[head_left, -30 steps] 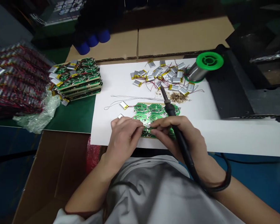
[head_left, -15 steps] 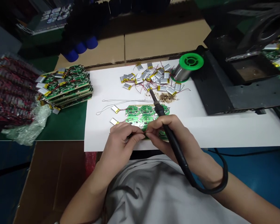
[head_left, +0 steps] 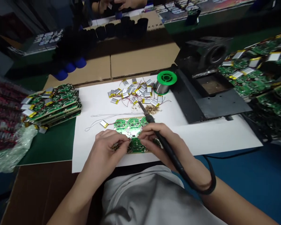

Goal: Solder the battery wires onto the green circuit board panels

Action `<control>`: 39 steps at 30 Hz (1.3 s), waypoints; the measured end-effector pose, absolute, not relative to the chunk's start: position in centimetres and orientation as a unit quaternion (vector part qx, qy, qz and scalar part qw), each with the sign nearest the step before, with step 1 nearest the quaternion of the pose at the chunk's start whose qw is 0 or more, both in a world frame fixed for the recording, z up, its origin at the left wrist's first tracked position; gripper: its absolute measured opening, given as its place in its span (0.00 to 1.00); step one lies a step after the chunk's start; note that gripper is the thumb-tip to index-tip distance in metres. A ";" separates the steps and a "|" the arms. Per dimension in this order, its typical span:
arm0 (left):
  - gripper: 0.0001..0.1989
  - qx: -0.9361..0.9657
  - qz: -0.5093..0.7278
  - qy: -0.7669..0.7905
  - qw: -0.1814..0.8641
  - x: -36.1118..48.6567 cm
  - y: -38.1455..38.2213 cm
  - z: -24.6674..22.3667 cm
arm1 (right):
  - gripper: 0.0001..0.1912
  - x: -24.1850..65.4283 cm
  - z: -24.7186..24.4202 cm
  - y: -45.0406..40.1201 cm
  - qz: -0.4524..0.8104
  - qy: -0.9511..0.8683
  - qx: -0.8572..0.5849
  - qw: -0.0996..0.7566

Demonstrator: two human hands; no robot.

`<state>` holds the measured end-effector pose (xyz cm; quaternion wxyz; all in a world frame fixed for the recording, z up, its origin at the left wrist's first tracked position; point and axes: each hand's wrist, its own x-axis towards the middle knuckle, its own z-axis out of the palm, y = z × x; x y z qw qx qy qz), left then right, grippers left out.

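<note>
My left hand [head_left: 109, 148] is over the left part of a green circuit board panel [head_left: 136, 146], thumb and forefinger pinched together; whatever they hold is too small to make out. Across a small gap, my right hand [head_left: 170, 142] grips a black soldering iron [head_left: 150, 119], its cable looping over the wrist. The iron's tip points away from me, towards the batteries. The right thumb and forefinger are bent close together at the panel. A small silver battery [head_left: 103, 124] lies at the panel's upper left, wired to it.
Loose batteries with wires [head_left: 140, 90] lie beyond the panel, beside a green solder spool [head_left: 166, 78] and brown crumbs [head_left: 152, 109]. Stacked boards [head_left: 58, 104] stand left. A black metal stand [head_left: 208, 100] is at right, more boards [head_left: 248, 73] behind it. Another person's hands [head_left: 124, 3] show at the top.
The view has swung up and right, so the bench appears lower and further left. My fingertips, nearly touching before, are now apart. The second wired battery is hidden behind my left hand.
</note>
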<state>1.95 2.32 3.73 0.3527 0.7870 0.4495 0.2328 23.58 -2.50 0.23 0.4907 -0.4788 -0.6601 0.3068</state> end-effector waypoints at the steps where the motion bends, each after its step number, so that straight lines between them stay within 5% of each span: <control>1: 0.06 0.783 0.245 0.450 0.352 2.0 2.9 3.6 | 0.17 24.2 0.0 -2.5 0.292 -0.640 -0.502 0.503; 5: 0.06 0.772 0.282 0.449 0.350 2.5 4.6 2.8 | 0.24 27.1 -1.2 -3.0 0.250 -0.581 -0.580 0.514; 17: 0.08 0.828 0.220 0.451 0.249 2.9 3.3 0.3 | 0.12 26.2 -1.7 -3.3 0.205 -0.578 -0.600 0.514; 24: 0.08 0.825 0.230 0.472 0.209 3.0 2.1 -0.3 | 0.19 26.3 -2.0 -3.6 0.191 -0.528 -0.636 0.529; 29: 0.08 0.819 0.229 0.477 0.219 2.9 2.0 -0.1 | 0.09 27.2 -1.6 -3.8 0.131 -0.511 -0.680 0.509; 39: 0.07 0.859 0.171 0.404 0.262 2.9 6.3 1.5 | 0.09 27.2 -2.0 -3.7 0.131 -0.467 -0.687 0.541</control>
